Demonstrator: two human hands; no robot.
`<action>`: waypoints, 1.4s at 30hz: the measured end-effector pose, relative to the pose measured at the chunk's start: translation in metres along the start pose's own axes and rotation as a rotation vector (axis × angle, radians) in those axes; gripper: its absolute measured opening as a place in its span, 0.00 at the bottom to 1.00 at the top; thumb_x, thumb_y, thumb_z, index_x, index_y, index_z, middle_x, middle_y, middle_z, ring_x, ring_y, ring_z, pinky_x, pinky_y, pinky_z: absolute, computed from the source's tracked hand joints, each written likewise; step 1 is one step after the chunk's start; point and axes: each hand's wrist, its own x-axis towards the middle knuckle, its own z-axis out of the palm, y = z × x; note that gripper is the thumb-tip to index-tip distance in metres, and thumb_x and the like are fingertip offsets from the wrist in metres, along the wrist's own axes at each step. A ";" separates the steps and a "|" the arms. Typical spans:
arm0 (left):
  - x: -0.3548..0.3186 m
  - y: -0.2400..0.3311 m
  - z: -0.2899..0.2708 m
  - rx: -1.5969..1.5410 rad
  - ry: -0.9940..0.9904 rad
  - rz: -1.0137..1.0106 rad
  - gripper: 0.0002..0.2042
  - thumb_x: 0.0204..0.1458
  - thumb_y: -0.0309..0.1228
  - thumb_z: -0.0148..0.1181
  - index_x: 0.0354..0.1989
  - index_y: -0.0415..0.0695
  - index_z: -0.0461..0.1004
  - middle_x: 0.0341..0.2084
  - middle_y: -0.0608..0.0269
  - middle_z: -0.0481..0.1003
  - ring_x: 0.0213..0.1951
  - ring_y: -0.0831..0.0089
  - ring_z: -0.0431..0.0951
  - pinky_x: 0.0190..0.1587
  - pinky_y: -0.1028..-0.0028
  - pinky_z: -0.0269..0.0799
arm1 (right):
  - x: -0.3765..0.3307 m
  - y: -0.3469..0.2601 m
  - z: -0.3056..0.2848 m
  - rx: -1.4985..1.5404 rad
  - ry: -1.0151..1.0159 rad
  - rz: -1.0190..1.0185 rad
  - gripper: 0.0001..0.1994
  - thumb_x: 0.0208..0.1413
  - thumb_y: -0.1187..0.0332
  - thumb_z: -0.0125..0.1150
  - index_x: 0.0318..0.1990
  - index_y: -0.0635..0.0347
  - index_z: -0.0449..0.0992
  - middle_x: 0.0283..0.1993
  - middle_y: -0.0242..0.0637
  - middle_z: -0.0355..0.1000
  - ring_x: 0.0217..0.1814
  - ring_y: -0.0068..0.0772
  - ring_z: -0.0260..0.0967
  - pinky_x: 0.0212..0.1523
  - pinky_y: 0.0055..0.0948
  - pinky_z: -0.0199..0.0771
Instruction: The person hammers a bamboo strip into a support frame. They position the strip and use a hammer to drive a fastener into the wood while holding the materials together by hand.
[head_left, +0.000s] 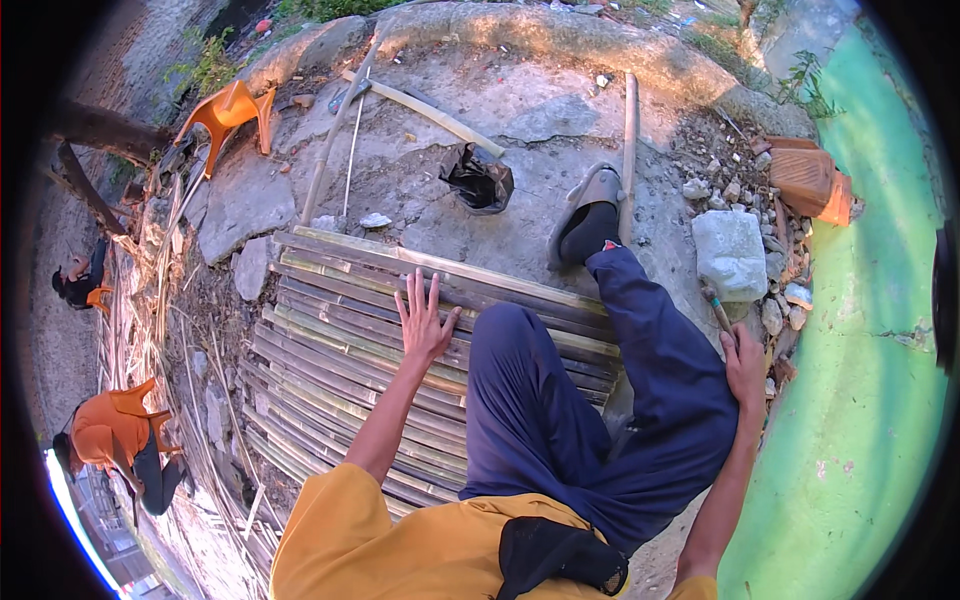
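The person sits on the ground with both legs in dark blue trousers stretched forward over a mat of split bamboo slats (330, 340) laid side by side on the cracked concrete ground (540, 120). The left hand (425, 322) lies flat on the slats with fingers spread, its grip released and holding nothing; the slats run crosswise under the palm and on beneath the left knee. The right hand (745, 365) is out to the right of the right thigh, near the green painted wall (860, 400), and its grip is closed around the lower end of a wooden-handled tool (715, 310) whose handle rises up and to the left from the fingers; the tool's working end cannot be made out. Just above that tool sits a pale stone block (732, 252) amid rubble, and further up lies a stack of orange roof tiles (808, 180). A grey sandal (590, 195) covers the right foot, next to a long bamboo pole (629, 140). A crumpled dark bag (480, 180) lies beyond the mat, and an overturned orange plastic chair (228, 112) stands at upper left. Another person in an orange shirt (110, 435) crouches at the left edge.
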 end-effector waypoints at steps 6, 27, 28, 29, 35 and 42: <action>0.009 -0.001 -0.010 0.014 -0.031 0.014 0.47 0.63 0.61 0.54 0.83 0.51 0.42 0.82 0.48 0.36 0.82 0.47 0.35 0.77 0.34 0.30 | -0.001 0.004 -0.002 0.002 -0.032 0.039 0.17 0.72 0.56 0.56 0.42 0.64 0.74 0.29 0.57 0.74 0.35 0.67 0.73 0.34 0.55 0.66; 0.131 -0.046 0.009 -0.078 -0.129 0.209 0.23 0.56 0.56 0.66 0.46 0.48 0.80 0.45 0.54 0.79 0.54 0.52 0.74 0.63 0.55 0.64 | -0.005 -0.009 -0.006 0.066 -0.011 -0.004 0.15 0.71 0.57 0.57 0.41 0.63 0.74 0.31 0.56 0.76 0.37 0.68 0.74 0.36 0.57 0.67; 0.134 -0.052 0.012 -0.133 -0.169 0.251 0.23 0.55 0.56 0.67 0.46 0.49 0.80 0.44 0.54 0.79 0.54 0.52 0.74 0.63 0.55 0.64 | -0.004 -0.006 -0.004 0.045 0.011 -0.019 0.16 0.71 0.57 0.57 0.41 0.63 0.74 0.31 0.56 0.76 0.37 0.67 0.74 0.36 0.58 0.66; 0.134 -0.054 0.014 -0.128 -0.165 0.236 0.23 0.55 0.56 0.67 0.46 0.49 0.80 0.44 0.54 0.79 0.54 0.52 0.74 0.63 0.55 0.64 | -0.005 -0.008 -0.002 0.021 0.033 -0.026 0.16 0.71 0.57 0.57 0.41 0.63 0.74 0.30 0.56 0.76 0.36 0.67 0.74 0.35 0.58 0.65; 0.124 -0.045 0.007 -0.018 -0.173 0.193 0.28 0.60 0.60 0.57 0.51 0.46 0.79 0.51 0.50 0.77 0.62 0.52 0.70 0.74 0.50 0.53 | -0.003 -0.012 -0.001 0.006 -0.041 0.020 0.17 0.72 0.55 0.56 0.41 0.63 0.74 0.31 0.56 0.75 0.36 0.68 0.74 0.35 0.57 0.66; 0.082 -0.013 -0.004 -0.011 0.051 0.170 0.33 0.68 0.56 0.46 0.74 0.47 0.62 0.77 0.49 0.54 0.79 0.50 0.50 0.79 0.42 0.35 | -0.008 -0.015 -0.005 0.025 -0.036 0.043 0.17 0.72 0.55 0.55 0.43 0.64 0.73 0.31 0.56 0.75 0.36 0.68 0.73 0.35 0.57 0.66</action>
